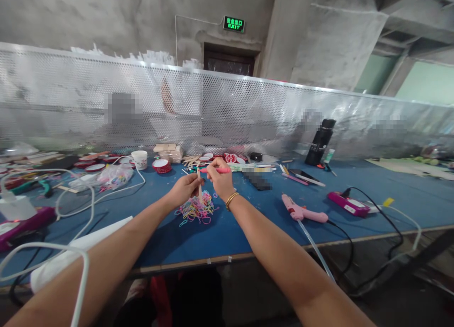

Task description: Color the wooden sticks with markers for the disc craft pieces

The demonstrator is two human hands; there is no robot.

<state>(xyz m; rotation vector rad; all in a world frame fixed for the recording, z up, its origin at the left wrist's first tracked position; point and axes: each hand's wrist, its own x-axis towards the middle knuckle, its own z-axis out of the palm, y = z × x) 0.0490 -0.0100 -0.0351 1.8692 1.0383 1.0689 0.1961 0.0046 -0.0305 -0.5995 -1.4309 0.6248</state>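
Pen (224, 170) in right hand (220, 181)

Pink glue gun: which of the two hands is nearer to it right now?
Right. The right hand is to the left of the pink glue gun; the left hand is farther left, beyond the right hand.

Above the workbench (220, 237) at 12 o'clock, a lit sign (234, 24) on a bare concrete wall (159, 14) reads "安全出口" in green characters over the green capitals "EXIT." Between 3 and 4 o'clock, a pale label (353, 207) on a purple power strip (338, 200) is too small to read.
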